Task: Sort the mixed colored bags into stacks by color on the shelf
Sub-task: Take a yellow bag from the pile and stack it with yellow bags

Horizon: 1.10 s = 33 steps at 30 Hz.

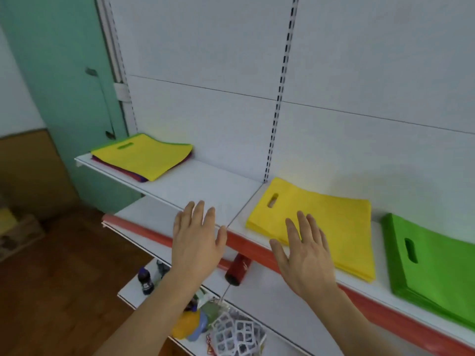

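Nearest, at six o'clock on the lower shelf (257,299): clutter of small toys, among them puzzle cubes in clear packs (237,335), a yellow and blue plastic toy (189,326), a small dark bottle (145,278) and a dark red can (237,269) lying on its side.

Next out, both bare forearms reaching up from the bottom edge. Left hand (196,240) flat and released, fingers (199,211) straight, hovering over the front lip of the upper shelf (205,186), holding nothing. Right hand (304,255) likewise spread and released, fingers straight, held over the near corner of the yellow stack (334,222); contact with the top bag cannot be told.

Further out at three o'clock: yellow stack lying flat on the upper shelf, several bags deep, all one colour at the visible edges. Just beside it at four o'clock, apart from it, a green stack (434,260), also uniform in colour, running out of view on the right.

Farthest, at ten o'clock, at the left end of the same shelf: the mixed pile (144,156), yellow bag on top, green edge showing behind, red and purple layers peeking out beneath.

Judged from this: two colour stacks begun, yellow and green. No red or purple stack anywhere in view. Mixed pile not yet emptied, several bags thick, so roughly mid-task, with more left than the top yellow bag. Bare shelf between the mixed pile and the yellow stack looks a likely spot for further colours.
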Tool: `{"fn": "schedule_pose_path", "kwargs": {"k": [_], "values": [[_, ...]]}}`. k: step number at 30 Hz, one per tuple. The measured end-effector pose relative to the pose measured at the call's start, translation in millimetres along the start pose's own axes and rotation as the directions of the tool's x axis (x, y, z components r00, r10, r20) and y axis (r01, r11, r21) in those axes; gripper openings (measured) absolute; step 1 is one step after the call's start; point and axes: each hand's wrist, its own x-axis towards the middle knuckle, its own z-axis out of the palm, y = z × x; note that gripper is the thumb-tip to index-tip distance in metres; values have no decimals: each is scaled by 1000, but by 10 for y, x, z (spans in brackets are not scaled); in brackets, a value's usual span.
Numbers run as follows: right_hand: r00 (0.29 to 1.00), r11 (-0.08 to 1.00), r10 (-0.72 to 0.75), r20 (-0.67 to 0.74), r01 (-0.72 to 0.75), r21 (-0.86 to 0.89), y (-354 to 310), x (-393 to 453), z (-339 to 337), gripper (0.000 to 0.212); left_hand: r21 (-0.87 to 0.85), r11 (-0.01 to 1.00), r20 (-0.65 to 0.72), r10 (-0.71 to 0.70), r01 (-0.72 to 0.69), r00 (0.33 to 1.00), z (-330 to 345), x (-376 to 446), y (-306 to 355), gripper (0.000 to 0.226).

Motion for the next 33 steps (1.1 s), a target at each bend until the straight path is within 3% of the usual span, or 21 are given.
{"fn": "schedule_pose_path", "kwargs": {"k": [9,21,28,33], "values": [[987,988,-151,45,150,22,-1478,779,500,78,9,989,52,-147,146,988,-123,197,-1429,65],[981,963,-191,7,186,194,-2958,2320,1396,76,117,984,99,-147,135,984,-36,1397,-2957,63],[979,979,-178,100,166,118,-3495,2977,1736,83,109,986,97,-139,129,985,182,2175,-3611,63],[973,988,-150,173,143,53,-3783,3306,1976,73,86,993,150,-95,82,984,477,2671,-4012,66]]}}
